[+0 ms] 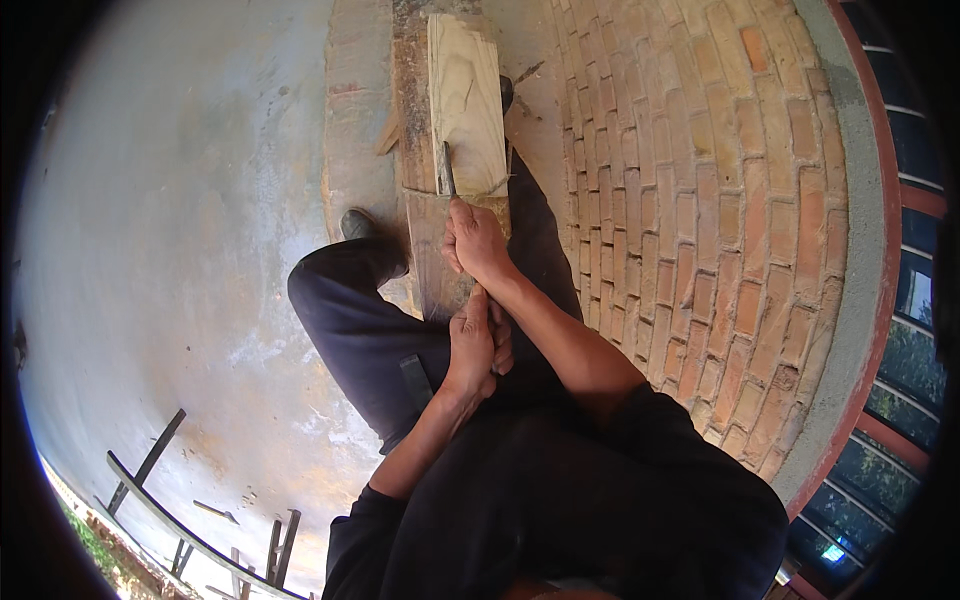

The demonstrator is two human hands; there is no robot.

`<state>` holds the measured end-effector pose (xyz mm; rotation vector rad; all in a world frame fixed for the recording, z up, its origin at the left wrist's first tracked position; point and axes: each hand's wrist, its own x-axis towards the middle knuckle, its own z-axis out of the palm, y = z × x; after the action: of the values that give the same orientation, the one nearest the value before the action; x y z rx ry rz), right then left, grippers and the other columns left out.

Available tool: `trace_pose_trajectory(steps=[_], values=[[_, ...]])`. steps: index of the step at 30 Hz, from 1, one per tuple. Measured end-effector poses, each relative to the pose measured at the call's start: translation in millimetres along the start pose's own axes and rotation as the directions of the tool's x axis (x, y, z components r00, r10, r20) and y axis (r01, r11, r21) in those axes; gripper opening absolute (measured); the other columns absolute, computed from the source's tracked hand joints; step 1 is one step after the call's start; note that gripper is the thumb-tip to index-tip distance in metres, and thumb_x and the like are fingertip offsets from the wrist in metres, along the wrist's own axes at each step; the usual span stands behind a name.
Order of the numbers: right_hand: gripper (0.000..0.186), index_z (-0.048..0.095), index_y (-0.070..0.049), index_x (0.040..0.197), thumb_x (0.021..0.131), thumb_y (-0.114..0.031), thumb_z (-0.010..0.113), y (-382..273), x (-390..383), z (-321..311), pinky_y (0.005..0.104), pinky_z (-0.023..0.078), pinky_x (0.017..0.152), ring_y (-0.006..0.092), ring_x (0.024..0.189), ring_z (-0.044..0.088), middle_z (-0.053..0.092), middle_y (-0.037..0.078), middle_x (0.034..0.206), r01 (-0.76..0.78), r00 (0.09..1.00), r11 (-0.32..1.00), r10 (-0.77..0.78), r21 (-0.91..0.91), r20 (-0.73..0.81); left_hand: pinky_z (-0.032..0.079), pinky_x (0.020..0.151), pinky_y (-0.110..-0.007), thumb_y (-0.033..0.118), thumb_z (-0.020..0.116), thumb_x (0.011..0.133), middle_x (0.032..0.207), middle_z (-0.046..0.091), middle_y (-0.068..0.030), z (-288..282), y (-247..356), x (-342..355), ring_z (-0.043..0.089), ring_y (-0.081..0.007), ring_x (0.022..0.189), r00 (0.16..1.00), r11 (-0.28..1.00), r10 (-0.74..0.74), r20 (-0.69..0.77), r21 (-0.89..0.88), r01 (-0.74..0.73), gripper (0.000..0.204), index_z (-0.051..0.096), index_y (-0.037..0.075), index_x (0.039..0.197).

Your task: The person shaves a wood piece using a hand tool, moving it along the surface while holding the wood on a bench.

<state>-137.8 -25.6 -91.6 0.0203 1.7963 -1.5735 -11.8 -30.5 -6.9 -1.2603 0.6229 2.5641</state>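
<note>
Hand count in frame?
2: the right hand is closed around the chisel just below the pale board; the left hand is closed farther back, nearer the torso. No others visible.

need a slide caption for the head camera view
Right hand grips a slim metal tool against a pale board, left hand curled just behind.

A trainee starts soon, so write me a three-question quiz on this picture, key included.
1. Which hand is nearer the pale board? (a) left hand (b) right hand
2. True or false: the pale board lies across the person's lap.
3. Fill in: the surface along the picture's right, just inside the grey border, is laid with ____.

Key:
1. b, gripping the bladed tool.
2. False; it lies on the wooden bench.
3. Bricks.
</note>
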Motion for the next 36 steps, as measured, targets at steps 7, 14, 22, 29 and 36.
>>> trace_pose_trajectory(steps=[7, 14, 22, 29, 36], values=[[0.056, 0.028, -0.014, 0.059, 0.107, -0.038, 0.041, -16.5, -6.4, 5.5, 0.0341, 0.033, 0.034, 0.0156, 0.035, 0.04, 0.036, 0.002, 0.048, -0.1, 0.995, 0.982, 0.099, 0.163, 0.013, 0.031, 0.033, -0.029, 0.044, 0.037, 0.11, 0.055, 0.04, -0.0006, -3.5, -1.4, 0.5, 0.035, -0.0135, 0.036, 1.0, 1.0, 0.019, 0.013, 0.021, -0.02, 0.043, 0.045, 0.011, 0.083], [0.055, 0.028, -0.013, 0.059, 0.107, -0.037, 0.041, -18.5, 10.2, 8.0, 0.0342, 0.032, 0.034, 0.015, 0.035, 0.039, 0.036, 0.002, 0.048, -0.007, 1.0, 1.0, 0.007, 0.01, -0.01, 0.03, 0.032, -0.03, 0.047, 0.039, 0.11, 0.049, 0.042, -0.0029, -10.1, 1.7, 19.3, 0.038, -0.0147, 0.035, 0.991, 0.987, 0.13, 0.016, 0.091, -0.131, 0.048, 0.047, 0.01, 0.08], [0.054, 0.028, -0.014, 0.06, 0.107, -0.037, 0.043, -2.9, -9.3, 14.0, 0.0347, 0.027, 0.032, 0.0153, 0.033, 0.037, 0.028, 0.0, 0.049, -0.019, 1.0, 0.998, 0.02, 0.051, -0.021, 0.025, 0.03, -0.029, 0.041, 0.038, 0.111, 0.048, 0.041, -0.0015, -19.4, -12.2, 7.3, 0.035, -0.0135, 0.031, 0.984, 0.971, 0.161, -0.077, 0.193, -0.144, 0.052, 0.045, 0.01, 0.07], [0.057, 0.027, -0.015, 0.057, 0.106, -0.039, 0.044, -10.2, 5.5, 12.8, 0.0352, 0.028, 0.033, 0.0155, 0.032, 0.038, 0.032, 0.001, 0.046, -0.024, 0.999, 1.0, 0.023, -0.013, -0.042, 0.026, 0.03, -0.03, 0.041, 0.039, 0.111, 0.047, 0.043, -0.0024, -13.9, -6.1, 10.2, 0.037, -0.0141, 0.031, 0.981, 0.973, 0.179, -0.077, 0.163, -0.164, 0.05, 0.049, 0.009, 0.074], [0.053, 0.033, -0.013, 0.059, 0.105, -0.036, 0.044, -20.2, 22.1, 13.3, 0.0351, 0.027, 0.032, 0.0155, 0.033, 0.039, 0.034, 0.0, 0.047, -0.003, 0.999, 0.999, 0.005, 0.043, -0.047, 0.026, 0.03, -0.03, 0.039, 0.04, 0.109, 0.047, 0.042, -0.003, -5.4, 10.6, 23.4, 0.037, -0.0145, 0.031, 0.979, 0.973, 0.189, -0.073, 0.151, -0.176, 0.045, 0.048, 0.009, 0.076]])
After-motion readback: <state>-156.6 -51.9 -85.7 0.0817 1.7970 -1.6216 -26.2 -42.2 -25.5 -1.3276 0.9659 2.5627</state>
